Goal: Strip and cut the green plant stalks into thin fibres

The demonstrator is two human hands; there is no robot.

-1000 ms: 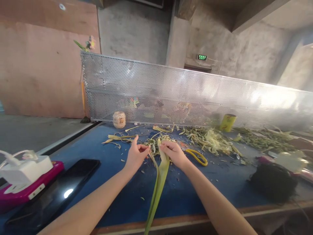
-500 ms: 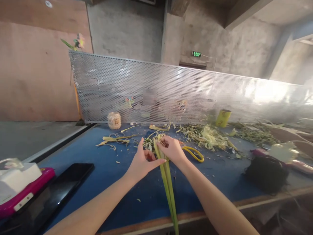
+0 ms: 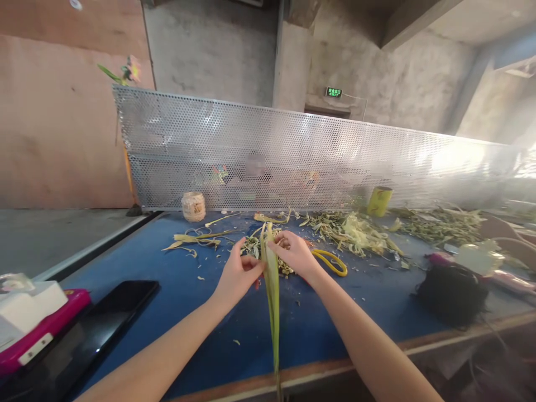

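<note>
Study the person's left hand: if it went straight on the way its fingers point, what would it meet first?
The long green leaf: the left hand seems to touch it with its fingertips. Just past it is the right hand, also on the leaf, though depth is hard to judge.

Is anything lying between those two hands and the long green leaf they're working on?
Nothing visible does. The left hand and right hand both grip the long green leaf directly; leaf scraps and the yellow scissors lie behind them on the blue table.
</note>
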